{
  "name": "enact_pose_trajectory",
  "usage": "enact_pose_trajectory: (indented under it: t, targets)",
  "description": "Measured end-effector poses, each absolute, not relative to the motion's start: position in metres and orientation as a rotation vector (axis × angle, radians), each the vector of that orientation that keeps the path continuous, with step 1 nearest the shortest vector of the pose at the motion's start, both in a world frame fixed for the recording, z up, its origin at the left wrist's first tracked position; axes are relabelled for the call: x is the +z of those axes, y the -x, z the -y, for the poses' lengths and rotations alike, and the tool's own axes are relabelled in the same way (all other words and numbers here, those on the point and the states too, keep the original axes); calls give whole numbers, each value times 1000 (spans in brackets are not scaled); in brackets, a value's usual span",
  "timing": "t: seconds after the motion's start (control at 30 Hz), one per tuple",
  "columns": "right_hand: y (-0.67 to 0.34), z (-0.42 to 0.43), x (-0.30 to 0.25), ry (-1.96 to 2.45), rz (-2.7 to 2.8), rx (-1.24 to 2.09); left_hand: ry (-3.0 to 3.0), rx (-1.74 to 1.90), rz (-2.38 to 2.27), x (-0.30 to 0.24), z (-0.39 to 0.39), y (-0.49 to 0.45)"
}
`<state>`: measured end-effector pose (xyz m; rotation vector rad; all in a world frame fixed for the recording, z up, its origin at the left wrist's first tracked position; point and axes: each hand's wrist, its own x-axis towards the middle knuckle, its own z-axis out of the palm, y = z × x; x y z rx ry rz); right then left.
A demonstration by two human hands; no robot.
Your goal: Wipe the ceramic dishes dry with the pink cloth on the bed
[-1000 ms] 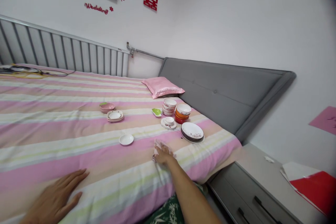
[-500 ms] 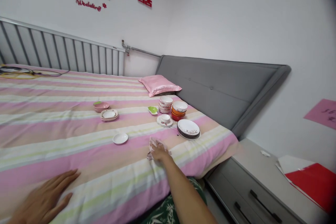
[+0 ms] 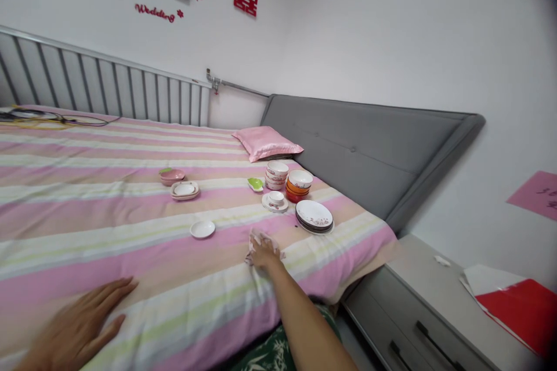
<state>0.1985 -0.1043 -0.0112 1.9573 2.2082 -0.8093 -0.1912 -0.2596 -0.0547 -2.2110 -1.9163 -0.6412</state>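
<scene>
My right hand [image 3: 264, 253] is closed on a crumpled pale pink cloth [image 3: 257, 237], which lies against the striped bedspread [image 3: 165, 284]. Part of the cloth is hidden beneath the fingers. Flat on the bedspread at lower left rests my left hand [image 3: 87, 324], its fingers stretched out and the thumb apart. Beyond the cloth, a small white dish [image 3: 202, 229] sits to the left and a stack of plates [image 3: 314, 214] to the right. A small white bowl [image 3: 276, 197] stands on saucers [image 3: 270, 205] between them.
Farther back are stacked bowls [image 3: 277, 171], orange and red bowls [image 3: 298, 186], a green leaf-shaped dish [image 3: 255, 184], pink bowls [image 3: 173, 177] and oval dishes [image 3: 184, 190]. A pink pillow [image 3: 267, 142] lies by the grey headboard [image 3: 369, 151]. A nightstand [image 3: 418, 266] stands at right.
The view has shifted slightly, so the scene sits a little farther right. Both hands keep nearly the same places on the bed, and the cloth stays under my right hand.
</scene>
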Motion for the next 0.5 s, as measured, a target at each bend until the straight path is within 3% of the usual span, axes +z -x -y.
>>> enact_pose_trajectory:
  t: [0.13,0.5]
  targets:
    - [-199,107,-12,-1953,-2200,-800,2312,-474,1916,-49,262,197]
    - [-199,109,-6,-1962,-2218,-820,2265,-611,2032,-41,261,188]
